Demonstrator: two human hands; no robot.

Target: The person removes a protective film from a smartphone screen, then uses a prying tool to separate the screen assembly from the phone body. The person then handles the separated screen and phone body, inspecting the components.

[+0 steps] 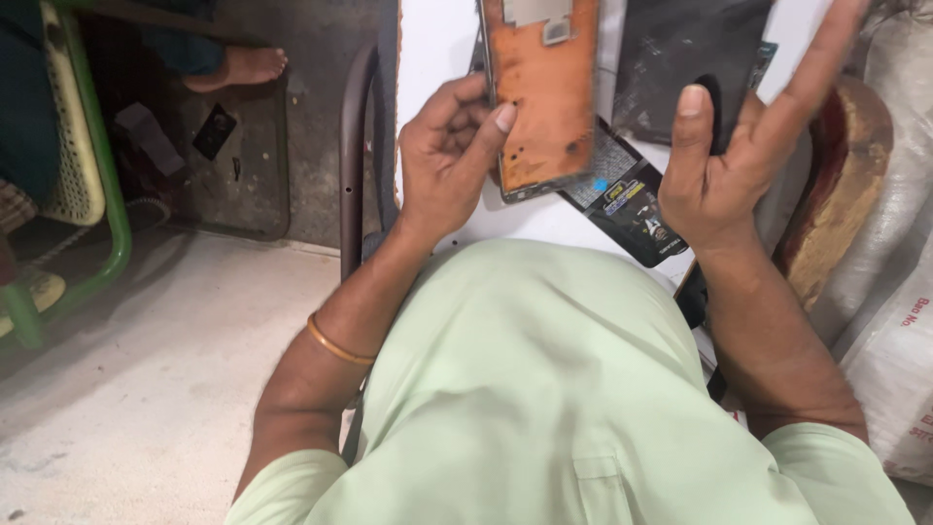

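My left hand (452, 156) grips an opened phone body (542, 92) with an orange-copper inner plate and a dark frame, thumb pressed on its lower left side. My right hand (739, 146) is raised beside it, fingers spread, thumb up; whether it touches anything I cannot tell. Behind it lies a black flat panel (680, 53) on a white tabletop (437, 49). A black printed packet (632, 209) lies under the phone body.
A dark metal chair frame (352, 146) stands left of the table. A green frame with a yellow mesh seat (83, 146) is far left. Another person's bare foot (238, 66) rests on the floor. White sacks (889, 321) and a wooden piece (841, 185) crowd the right.
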